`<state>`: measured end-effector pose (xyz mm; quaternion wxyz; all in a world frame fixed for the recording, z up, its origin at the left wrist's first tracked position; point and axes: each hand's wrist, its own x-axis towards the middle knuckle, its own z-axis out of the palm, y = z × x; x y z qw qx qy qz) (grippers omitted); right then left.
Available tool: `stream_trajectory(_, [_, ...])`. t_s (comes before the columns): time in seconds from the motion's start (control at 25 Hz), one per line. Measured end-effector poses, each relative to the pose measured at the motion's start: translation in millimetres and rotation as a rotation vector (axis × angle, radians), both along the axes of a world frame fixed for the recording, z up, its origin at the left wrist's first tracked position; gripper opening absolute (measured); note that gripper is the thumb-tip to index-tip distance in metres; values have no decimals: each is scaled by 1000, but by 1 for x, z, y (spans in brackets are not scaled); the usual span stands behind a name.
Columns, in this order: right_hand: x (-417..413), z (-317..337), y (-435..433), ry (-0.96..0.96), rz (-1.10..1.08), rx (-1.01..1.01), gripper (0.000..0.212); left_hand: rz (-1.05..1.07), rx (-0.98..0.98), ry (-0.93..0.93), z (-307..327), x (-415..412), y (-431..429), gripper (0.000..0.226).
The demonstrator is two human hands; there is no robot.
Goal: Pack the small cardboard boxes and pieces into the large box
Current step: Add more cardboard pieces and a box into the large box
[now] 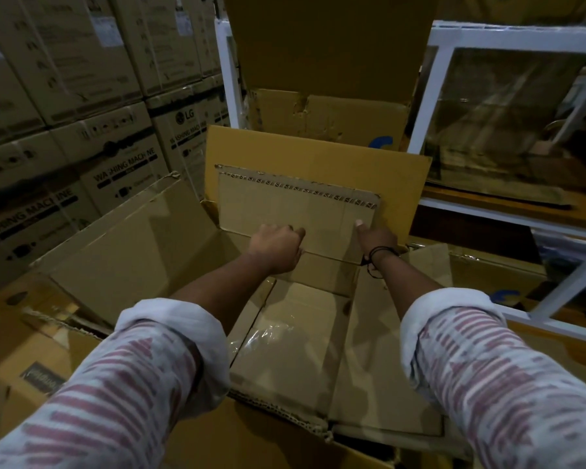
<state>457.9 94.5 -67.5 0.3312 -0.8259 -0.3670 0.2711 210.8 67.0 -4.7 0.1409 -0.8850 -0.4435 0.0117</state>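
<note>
A large open cardboard box fills the middle of the view, its flaps spread out to the left and the far side. Flattened cardboard pieces lie inside it, one with clear tape on it. A flat cardboard sheet with a torn corrugated top edge stands tilted against the box's far flap. My left hand grips the sheet's lower edge. My right hand, a black band at its wrist, holds the sheet near its lower right corner, thumb pressed on its face.
Stacked washing-machine cartons wall off the left side. A white metal shelf frame stands to the right. A tall open carton rises behind the large box. A smaller brown box sits at the lower left.
</note>
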Motion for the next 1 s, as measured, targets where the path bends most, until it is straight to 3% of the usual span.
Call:
stream_trajectory(0.12, [1,-12,-2,83,50,-40,82,25,-40,12,-3,2,1,41])
stream_trajectory(0.36, [4,-20,1,11,115,-63,73,80,-106,34,-10,11,4,49])
stream_trajectory(0.64, [5,-20,5,-99,127,-88,47,98,-140,68,-12,11,4,53])
stream_trajectory(1.0, [7,-14,4,-101,136,-125,60,126,-163,75,-13,8,4,55])
